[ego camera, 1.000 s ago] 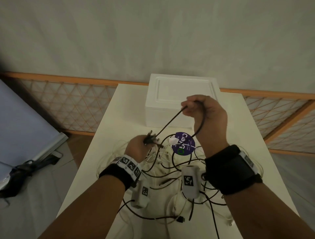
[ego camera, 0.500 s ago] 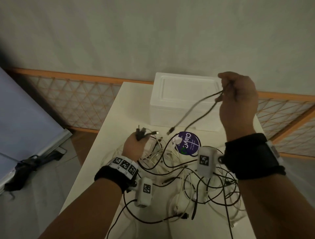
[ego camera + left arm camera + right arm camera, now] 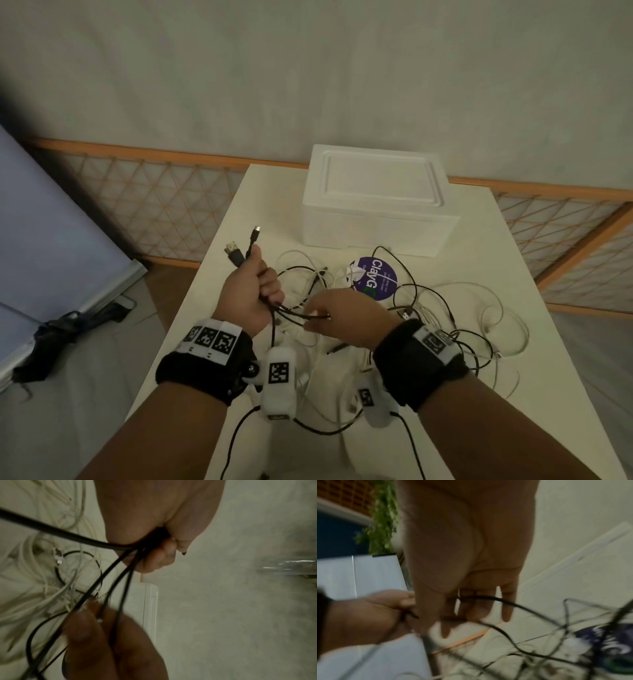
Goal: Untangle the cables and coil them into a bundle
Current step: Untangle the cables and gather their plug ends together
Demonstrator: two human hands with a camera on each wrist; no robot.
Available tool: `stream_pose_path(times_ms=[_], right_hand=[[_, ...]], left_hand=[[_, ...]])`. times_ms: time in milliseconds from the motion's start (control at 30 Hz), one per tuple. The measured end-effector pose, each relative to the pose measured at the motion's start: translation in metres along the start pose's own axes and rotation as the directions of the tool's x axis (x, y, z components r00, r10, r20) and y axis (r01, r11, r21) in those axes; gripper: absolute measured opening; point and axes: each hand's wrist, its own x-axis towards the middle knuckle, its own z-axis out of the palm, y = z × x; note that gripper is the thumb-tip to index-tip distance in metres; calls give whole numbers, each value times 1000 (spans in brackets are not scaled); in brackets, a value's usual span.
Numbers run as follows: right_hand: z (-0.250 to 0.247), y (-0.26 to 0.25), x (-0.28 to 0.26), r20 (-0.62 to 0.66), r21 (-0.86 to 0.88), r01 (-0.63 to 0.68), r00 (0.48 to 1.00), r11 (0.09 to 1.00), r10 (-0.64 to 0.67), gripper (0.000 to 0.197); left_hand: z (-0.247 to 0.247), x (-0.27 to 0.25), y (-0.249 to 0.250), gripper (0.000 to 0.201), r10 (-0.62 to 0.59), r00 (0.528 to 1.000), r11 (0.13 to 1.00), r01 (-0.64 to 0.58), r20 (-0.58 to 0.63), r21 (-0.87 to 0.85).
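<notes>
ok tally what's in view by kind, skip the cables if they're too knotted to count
hands: 2, left hand and right hand
plugs poking up out of the left hand: 2, a USB plug and a small plug
white foam box: 1
purple round label: 1
cables: too tangled to count
total: 6

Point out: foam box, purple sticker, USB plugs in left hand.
foam box [image 3: 376, 192], head view, middle of the lid.
purple sticker [image 3: 380, 277], head view, by its white lettering.
USB plugs [image 3: 233, 253], head view, larger plug's black body above left hand [image 3: 248, 294].
</notes>
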Motion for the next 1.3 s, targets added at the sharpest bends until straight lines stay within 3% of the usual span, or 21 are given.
stream_pose_path(times_ms=[100, 167, 233, 333, 467, 600, 667, 800, 967, 1100, 1200, 1300], right_hand=[[-6, 20, -5, -123, 100, 29, 992, 995, -16, 28], [-11, 24, -9, -130, 95, 57, 990, 994, -45, 26], [-11, 25, -9, -101, -35, 32, 994, 999, -36, 22], [-5, 48, -13, -135, -199, -135, 985, 971, 109, 17], [-11, 91, -39, -290, -93, -371, 898, 924, 331, 14], [-24, 104, -56, -431, -44, -431, 822, 901, 372, 10], [-23, 102, -58, -447, -48, -442, 811, 896, 376, 14], [-14, 88, -50, -323, -13, -391, 872, 920, 367, 27], [-8, 47, -37, -182, 6, -258, 950, 966, 255, 25], [-11, 27, -29, -197, 117, -170, 962, 979, 190, 32], [-13, 24, -27, -236, 134, -142, 957, 981, 171, 25], [-12, 22, -29, -260, 112, -103, 957, 988, 129, 20]], left_hand=[[-18, -9, 12, 46, 21, 999, 1000, -21, -31, -11], [-30, -13, 14, 46, 30, 997, 999, -32, -76, -17], [-39, -16, 14, 46, 44, 990, 998, -48, -131, -34], [-54, -20, 21, 47, 86, 974, 994, -97, -208, -48], [-81, -25, 33, 47, 98, 953, 990, -124, -286, -74], [-94, -18, 21, 47, 65, 934, 995, -89, -351, -53], [-93, -15, 14, 48, 53, 933, 997, -72, -357, -41], [-82, -10, 2, 44, 62, 959, 998, -61, -277, 12], [-33, -18, -18, 17, 89, 996, 932, -78, -16, 355], [9, -30, -41, 10, 29, 987, 841, -110, 159, 530], [26, -30, -52, 3, 68, 983, 802, -157, 172, 577], [29, -26, -58, 14, 93, 980, 804, -177, 174, 567]])
